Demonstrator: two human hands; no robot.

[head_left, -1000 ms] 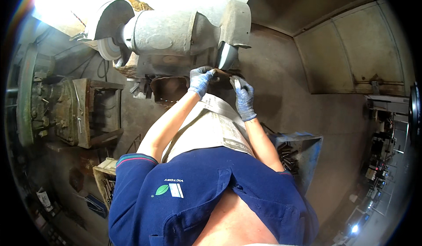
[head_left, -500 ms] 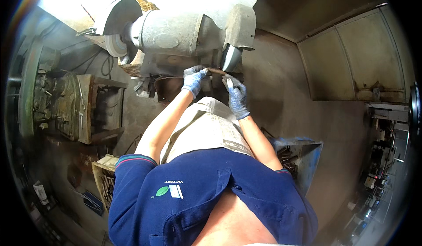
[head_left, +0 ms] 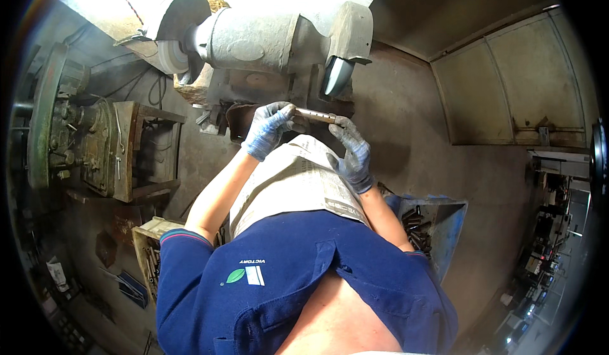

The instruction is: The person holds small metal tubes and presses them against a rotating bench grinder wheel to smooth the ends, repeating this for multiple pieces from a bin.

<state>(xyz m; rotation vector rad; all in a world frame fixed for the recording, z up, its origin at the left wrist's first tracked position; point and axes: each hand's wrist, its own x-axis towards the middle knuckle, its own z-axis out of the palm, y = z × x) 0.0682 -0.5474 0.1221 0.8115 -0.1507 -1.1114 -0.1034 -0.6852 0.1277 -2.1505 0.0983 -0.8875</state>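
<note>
Between my two gloved hands lies a short metal bar [head_left: 314,115] with a row of dark marks along its side. My left hand [head_left: 269,130] is closed round its left end. At the other end, the thumb and fingertips of my right hand [head_left: 352,154] pinch the bar. Both gloves are blue and grey, soiled at the fingers. Beyond the bar stands a grey two-wheeled bench grinder [head_left: 254,41]. Its right wheel [head_left: 338,77], under a metal guard, is a little way from the bar and not touching it. The left wheel [head_left: 170,57] is farther off.
Newspaper sheets [head_left: 292,184] cover my lap. A blue-edged bin [head_left: 451,228] of metal parts sits by my right side, a pale crate [head_left: 147,234] of similar pieces by my left. Green machinery [head_left: 95,139] stands at the left, and metal panels [head_left: 501,89] rise at the far right.
Both hands have drawn the bar back toward me, away from the right grinder wheel. The bar's marked side now shows, and my right hand has shifted lower and slightly right.
</note>
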